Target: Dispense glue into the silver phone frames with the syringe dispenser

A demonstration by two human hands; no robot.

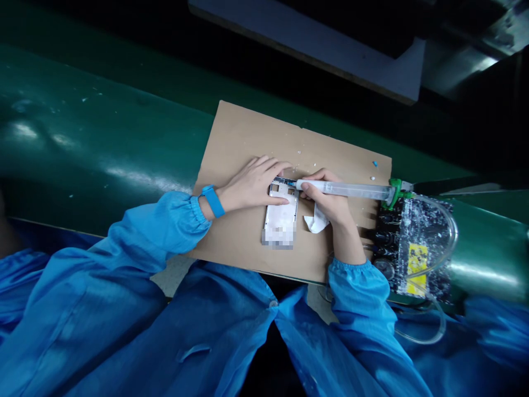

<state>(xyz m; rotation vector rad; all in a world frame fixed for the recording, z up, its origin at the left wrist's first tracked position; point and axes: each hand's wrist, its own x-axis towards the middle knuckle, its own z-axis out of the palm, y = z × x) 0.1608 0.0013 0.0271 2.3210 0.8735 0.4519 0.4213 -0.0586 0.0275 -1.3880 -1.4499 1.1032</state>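
Observation:
A flat silvery phone frame [281, 215] lies on a sheet of cardboard [239, 237]. My left hand [256, 182] grips its upper part, fingers along the far edge and thumb across the plate. In my right hand [328, 201] is a clear dispensing syringe [355, 190], held like a pen and pointing left. Its narrow tip is at the frame's upper right part; whether it touches is too small to tell. A crumpled white wipe [317, 221] sits on the cardboard, partly under my right hand.
To the right stands a paint-spattered control box [421, 231] with knobs and a yellow label. A clear hose [452, 226] loops from the syringe's green cap [397, 193]. Small white bits and a blue piece [375, 164] lie on the cardboard. A shelf edge [330, 47] overhangs the green bench [103, 132].

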